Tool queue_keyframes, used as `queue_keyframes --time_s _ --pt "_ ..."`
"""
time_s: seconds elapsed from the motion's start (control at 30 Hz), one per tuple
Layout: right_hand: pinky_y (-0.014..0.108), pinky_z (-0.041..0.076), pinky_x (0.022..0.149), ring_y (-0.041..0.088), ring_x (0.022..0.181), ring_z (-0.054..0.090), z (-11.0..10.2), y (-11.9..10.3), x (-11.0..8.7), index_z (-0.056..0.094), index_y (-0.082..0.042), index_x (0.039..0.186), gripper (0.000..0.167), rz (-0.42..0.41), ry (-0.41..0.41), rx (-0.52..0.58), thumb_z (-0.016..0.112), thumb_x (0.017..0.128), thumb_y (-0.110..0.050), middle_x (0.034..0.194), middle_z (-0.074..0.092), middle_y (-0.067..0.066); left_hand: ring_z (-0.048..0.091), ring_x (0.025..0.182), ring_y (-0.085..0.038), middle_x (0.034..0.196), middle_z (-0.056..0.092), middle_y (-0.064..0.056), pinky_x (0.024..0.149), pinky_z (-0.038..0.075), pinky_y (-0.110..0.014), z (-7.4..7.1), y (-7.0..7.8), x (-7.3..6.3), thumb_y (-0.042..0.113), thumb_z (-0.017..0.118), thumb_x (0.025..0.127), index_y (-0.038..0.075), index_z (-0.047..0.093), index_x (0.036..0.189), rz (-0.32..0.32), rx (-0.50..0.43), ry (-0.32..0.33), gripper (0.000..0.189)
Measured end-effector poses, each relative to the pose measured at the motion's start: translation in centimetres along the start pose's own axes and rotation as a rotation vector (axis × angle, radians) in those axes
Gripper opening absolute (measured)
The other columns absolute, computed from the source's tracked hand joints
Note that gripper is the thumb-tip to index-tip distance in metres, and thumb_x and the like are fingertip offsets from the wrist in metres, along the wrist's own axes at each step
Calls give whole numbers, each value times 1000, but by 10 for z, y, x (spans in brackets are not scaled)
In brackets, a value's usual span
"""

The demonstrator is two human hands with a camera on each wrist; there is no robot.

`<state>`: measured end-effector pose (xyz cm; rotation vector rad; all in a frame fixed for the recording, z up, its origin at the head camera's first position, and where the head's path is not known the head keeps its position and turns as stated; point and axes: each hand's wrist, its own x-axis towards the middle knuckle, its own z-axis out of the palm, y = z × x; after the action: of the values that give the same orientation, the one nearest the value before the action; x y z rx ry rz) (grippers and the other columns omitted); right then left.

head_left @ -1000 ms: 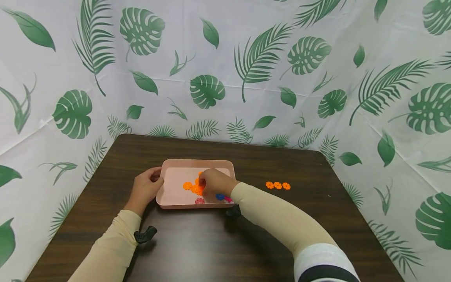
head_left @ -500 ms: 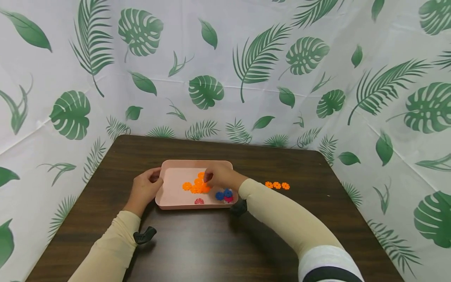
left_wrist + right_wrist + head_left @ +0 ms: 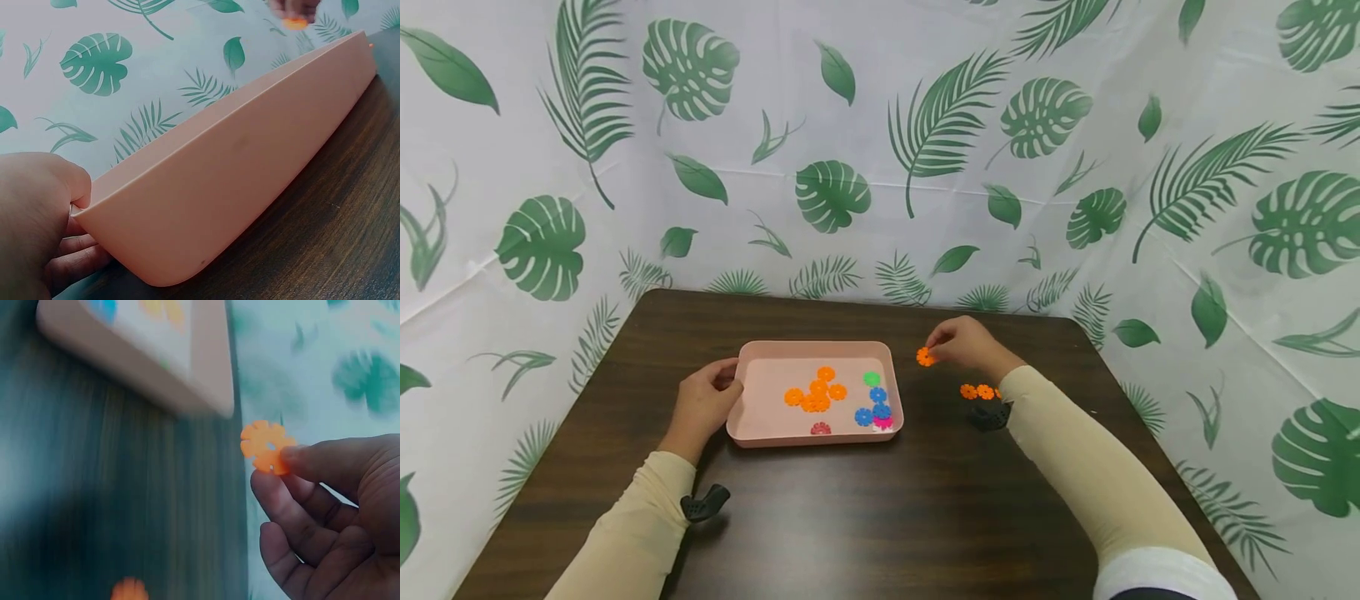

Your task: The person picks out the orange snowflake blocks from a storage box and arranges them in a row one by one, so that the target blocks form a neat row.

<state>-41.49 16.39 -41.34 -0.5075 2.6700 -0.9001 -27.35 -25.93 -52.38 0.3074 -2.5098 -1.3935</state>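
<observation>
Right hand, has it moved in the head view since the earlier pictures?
Yes, rightward: against the brown table, the right hand has gone from over the pink tray to past the tray's right edge.

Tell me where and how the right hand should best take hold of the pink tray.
Probably the right short wall of the pink tray, coming from the right: thumb inside, fingers outside. That wall is thin and raised, and the left hand pinches the opposite end. The right hand would first need to release its orange disc.
</observation>
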Motion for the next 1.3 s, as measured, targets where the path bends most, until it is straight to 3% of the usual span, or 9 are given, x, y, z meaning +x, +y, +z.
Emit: queue_keyframes --time_s 0.27,0.53,0.73,0.93,1.3 --pt "52 56 93 40 105 68 -49 92 -35 73 -2 111 18 212 103 55 65 100 -14 113 71 17 66 104 -32 115 72 -19 90 53 -44 -5 -1 0 16 61 96 2 65 137 -2 18 19 44" --pt "42 58 80 27 90 67 -58 148 -56 75 1 106 19 326 106 -13 65 97 -12 101 74 14 66 104 -32 116 72 -19 91 52 -45 -5 -6 0 18 60 96 2 65 136 5 43 10 44" --pt "42 59 77 26 88 69 -51 168 -56 76 0 105 17 404 69 31 66 97 -11 97 75 11 66 106 -33 118 72 -18 92 52 -47 -1 -10 -1 19 60 96 3 64 137 -3 44 4 44" --pt "41 58 75 25 87 70 -49 179 -52 76 -1 103 16 426 79 18 69 95 -13 96 75 11 66 104 -33 116 72 -18 91 52 -47 1 -7 -2 18 62 96 3 65 136 0 46 7 44" --pt "44 57 80 30 92 64 -63 169 -62 75 1 108 21 460 124 16 70 96 -16 100 72 15 66 106 -34 117 71 -20 93 53 -49 0 -1 0 19 60 97 2 63 139 -8 26 -6 45"
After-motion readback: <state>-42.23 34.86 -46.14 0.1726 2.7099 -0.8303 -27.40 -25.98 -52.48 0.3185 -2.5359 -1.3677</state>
